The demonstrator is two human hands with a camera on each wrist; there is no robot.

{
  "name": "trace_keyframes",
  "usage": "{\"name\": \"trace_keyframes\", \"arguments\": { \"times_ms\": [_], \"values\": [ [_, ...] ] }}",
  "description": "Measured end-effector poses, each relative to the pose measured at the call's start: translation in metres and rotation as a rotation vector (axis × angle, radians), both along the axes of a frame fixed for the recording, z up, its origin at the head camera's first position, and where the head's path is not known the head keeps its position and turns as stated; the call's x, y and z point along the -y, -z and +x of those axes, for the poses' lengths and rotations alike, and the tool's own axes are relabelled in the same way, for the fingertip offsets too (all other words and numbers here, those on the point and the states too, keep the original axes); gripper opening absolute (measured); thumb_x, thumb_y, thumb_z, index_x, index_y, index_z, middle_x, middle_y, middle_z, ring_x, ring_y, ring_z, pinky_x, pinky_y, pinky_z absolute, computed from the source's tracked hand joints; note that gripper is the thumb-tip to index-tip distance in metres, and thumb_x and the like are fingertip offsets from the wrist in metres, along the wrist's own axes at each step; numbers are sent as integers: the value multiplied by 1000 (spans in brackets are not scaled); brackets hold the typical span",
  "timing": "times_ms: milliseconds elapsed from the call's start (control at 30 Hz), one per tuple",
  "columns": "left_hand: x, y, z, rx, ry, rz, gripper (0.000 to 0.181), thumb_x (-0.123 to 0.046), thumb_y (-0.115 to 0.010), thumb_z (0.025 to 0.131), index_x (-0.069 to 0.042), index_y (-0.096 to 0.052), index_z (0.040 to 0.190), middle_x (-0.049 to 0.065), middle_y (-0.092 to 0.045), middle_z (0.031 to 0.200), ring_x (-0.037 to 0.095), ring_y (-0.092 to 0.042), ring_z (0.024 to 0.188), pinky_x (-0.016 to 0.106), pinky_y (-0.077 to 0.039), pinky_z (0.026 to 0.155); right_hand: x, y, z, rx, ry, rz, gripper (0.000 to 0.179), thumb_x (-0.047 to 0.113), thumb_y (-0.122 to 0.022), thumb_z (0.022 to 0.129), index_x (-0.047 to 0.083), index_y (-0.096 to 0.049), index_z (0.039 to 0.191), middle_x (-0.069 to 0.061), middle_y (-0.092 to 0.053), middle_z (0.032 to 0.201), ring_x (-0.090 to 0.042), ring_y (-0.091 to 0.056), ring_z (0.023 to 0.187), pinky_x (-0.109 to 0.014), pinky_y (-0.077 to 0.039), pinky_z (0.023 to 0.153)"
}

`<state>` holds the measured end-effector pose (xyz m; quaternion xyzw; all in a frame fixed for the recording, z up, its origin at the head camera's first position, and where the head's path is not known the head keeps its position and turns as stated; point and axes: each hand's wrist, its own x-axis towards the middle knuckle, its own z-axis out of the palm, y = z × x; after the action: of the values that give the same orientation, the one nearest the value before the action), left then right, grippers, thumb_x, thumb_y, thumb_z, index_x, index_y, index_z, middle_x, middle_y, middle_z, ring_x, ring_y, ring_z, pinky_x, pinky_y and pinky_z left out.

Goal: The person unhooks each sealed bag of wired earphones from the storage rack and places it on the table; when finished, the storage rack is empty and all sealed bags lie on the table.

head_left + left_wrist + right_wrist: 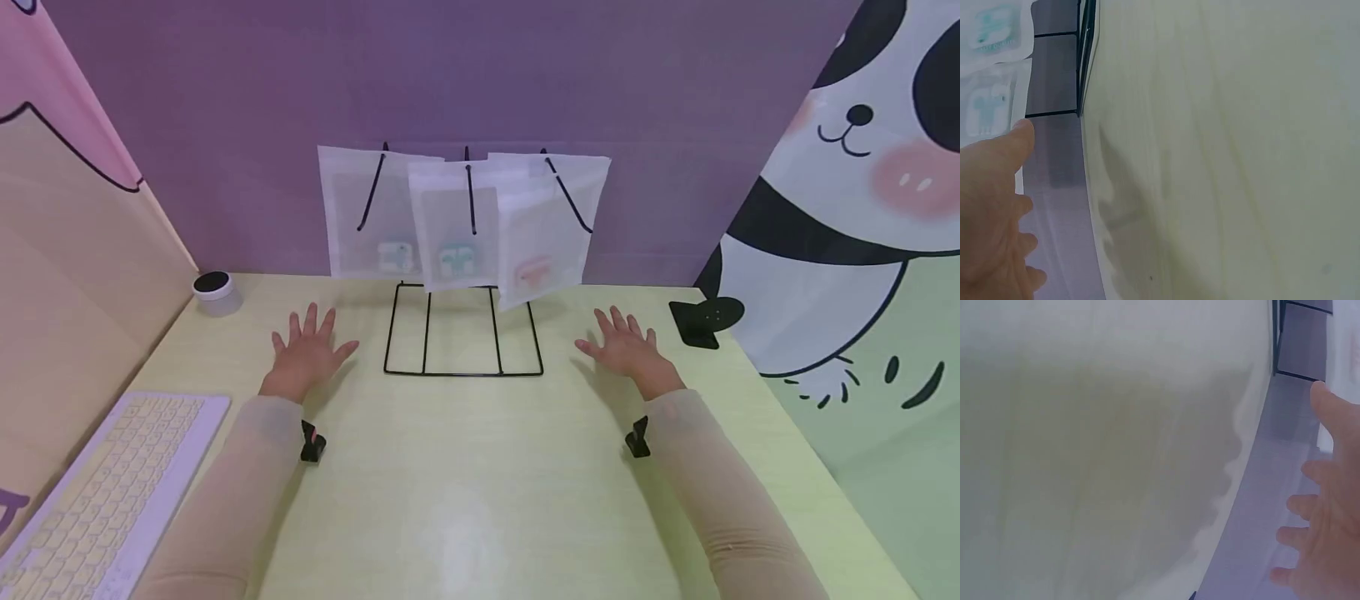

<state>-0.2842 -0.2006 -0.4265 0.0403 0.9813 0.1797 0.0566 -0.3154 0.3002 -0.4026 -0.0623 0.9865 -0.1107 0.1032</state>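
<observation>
Bags point(551, 225): thin, translucent, frosted sheet, apparently soft plastic; faces smooth, mostly matt. Rack point(463, 374): slim black wire, looks like coated metal, smooth. Worktop point(465, 467): pale wood-look surface with faint grain streaks, smooth, semi-gloss; soft light patch reflects at the near side. Keyboard point(112, 492): lilac and cream plastic, matt. Jar point(219, 302): white, smooth, plastic-looking. Purple wall point(480, 83): flat, even, matt. Panda panel point(832, 212): smooth printed face, low sheen. Sleeves point(712, 467): pale cloth, matt, finely creased.

Purple back wall point(480, 75), panda-painted side panel point(832, 250), pale wood-grain desk point(465, 475)
</observation>
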Motion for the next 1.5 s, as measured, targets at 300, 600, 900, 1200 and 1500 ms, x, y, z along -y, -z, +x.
{"name": "trace_keyframes", "arguments": {
  "times_ms": [300,600,900,1200,1500],
  "values": [
    [-5,-3,2,-40,56,272,80,-47,-47,101,0,-9,155,28,-13,156,45,-18,140,59,-20,107,0,-13,-1,-138,-28,-94,80,49,-44,102,-1,-10,154,-30,-5,156,-49,-8,140,-68,-8,104],
    [-32,4,-4,78,-35,720,68,-31,-59,99,-4,-26,152,21,-47,138,34,-59,110,45,-46,91,5,-48,-21,-350,74,-610,68,26,-60,99,-2,-26,150,-24,-32,150,-40,-34,134,-51,-30,106],
    [-43,15,-3,191,-56,869,71,-23,-66,96,-4,-26,151,23,-43,138,36,-58,112,40,-49,90,24,-95,-47,-522,45,-931,65,6,-70,90,5,-35,145,-15,-40,143,-33,-40,130,-39,-32,106],
    [-43,20,-2,182,20,859,65,-16,-68,93,-1,-35,148,25,-45,137,35,-59,110,43,-45,94,36,-126,-66,-498,78,-968,70,9,-73,88,16,-36,147,-10,-38,145,-27,-39,131,-39,-30,108],
    [-50,23,-7,169,19,759,57,-8,-71,90,1,-47,140,20,-51,134,33,-50,118,43,-40,97,32,-135,-69,-477,76,-1007,67,4,-72,88,12,-39,145,-12,-39,142,-25,-42,126,-42,-30,107]
  ]
}}
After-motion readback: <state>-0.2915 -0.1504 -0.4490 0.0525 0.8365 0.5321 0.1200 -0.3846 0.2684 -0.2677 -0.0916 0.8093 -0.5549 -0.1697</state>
